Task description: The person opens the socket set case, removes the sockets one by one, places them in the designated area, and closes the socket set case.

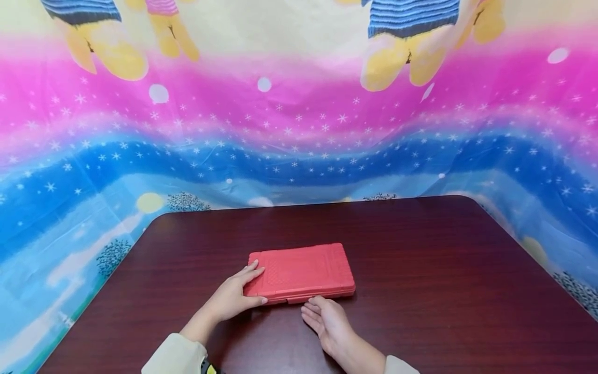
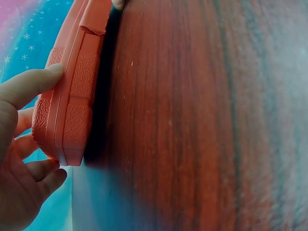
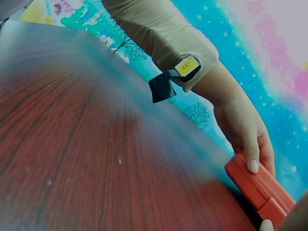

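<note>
A flat red plastic case [image 1: 306, 267] with a textured lid lies closed on the dark wood table. My left hand [image 1: 232, 295] grips its left end, thumb on the front side and fingers spread over the lid and end. The left wrist view shows that thumb against the rough side of the case [image 2: 79, 91]. By the front latch [image 3: 273, 211] is my right hand [image 1: 330, 323], palm turned upward and fingers loosely bent. Its thumb tip reaches the case's front edge; whether it presses the latch is hard to see.
The table [image 1: 434, 275] has rounded far corners and extends around the case. A printed cloth [image 1: 299, 114] in pink and blue hangs behind and beside it. A black strap with a yellow label [image 3: 186, 67] sits at my left cuff.
</note>
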Motion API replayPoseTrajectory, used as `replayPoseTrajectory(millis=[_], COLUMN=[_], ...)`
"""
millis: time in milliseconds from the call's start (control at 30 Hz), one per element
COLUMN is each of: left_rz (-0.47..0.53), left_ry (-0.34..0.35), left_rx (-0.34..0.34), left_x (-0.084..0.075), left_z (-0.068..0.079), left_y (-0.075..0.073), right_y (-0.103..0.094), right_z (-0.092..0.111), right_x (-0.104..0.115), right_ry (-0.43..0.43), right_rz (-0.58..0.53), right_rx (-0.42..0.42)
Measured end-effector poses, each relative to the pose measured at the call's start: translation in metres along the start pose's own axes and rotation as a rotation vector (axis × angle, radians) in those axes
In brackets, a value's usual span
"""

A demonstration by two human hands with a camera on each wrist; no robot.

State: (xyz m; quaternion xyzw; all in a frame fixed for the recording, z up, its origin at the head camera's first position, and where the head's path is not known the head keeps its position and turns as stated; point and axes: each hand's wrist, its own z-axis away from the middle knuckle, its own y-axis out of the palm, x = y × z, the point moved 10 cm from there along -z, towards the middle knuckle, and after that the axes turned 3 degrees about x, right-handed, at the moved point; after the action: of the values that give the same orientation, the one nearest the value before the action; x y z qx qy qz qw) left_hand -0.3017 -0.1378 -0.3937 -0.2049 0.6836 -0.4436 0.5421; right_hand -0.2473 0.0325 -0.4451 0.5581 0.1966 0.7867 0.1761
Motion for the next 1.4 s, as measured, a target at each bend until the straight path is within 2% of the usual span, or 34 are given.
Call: replayPoseTrajectory(millis=[200, 467, 567, 867, 1200, 1400], left_rz=[-0.005, 0.034, 0.055, 0.089, 0.049, 0.010], left_ry=[-0.007, 0.001, 0.000, 0.043, 0.073, 0.106], left_rx=[-0.001, -0.017, -0.018, -0.015, -0.012, -0.029], left_x=[0.000, 0.002, 0.003, -0.005, -0.011, -0.012], left_z=[0.000, 0.001, 0.002, 0.004, 0.002, 0.004], left_y=[-0.001, -0.001, -0.001, -0.003, -0.009, -0.011], right_y=[0.002, -0.003, -0.003, 0.007, -0.001, 0.002], right_z=[-0.005, -0.007, -0.008, -0.012, -0.012, -0.013], right_x=[-0.004, -0.005, -0.006, -0.008, -0.011, -0.013], right_ry=[0.005, -0.067, -0.069, -0.111, -0.132, -0.105], right_rz=[-0.067, -0.114, -0.126, -0.147, -0.148, -0.157], right_rx=[0.001, -0.049, -0.061, -0.045, -0.080, -0.054])
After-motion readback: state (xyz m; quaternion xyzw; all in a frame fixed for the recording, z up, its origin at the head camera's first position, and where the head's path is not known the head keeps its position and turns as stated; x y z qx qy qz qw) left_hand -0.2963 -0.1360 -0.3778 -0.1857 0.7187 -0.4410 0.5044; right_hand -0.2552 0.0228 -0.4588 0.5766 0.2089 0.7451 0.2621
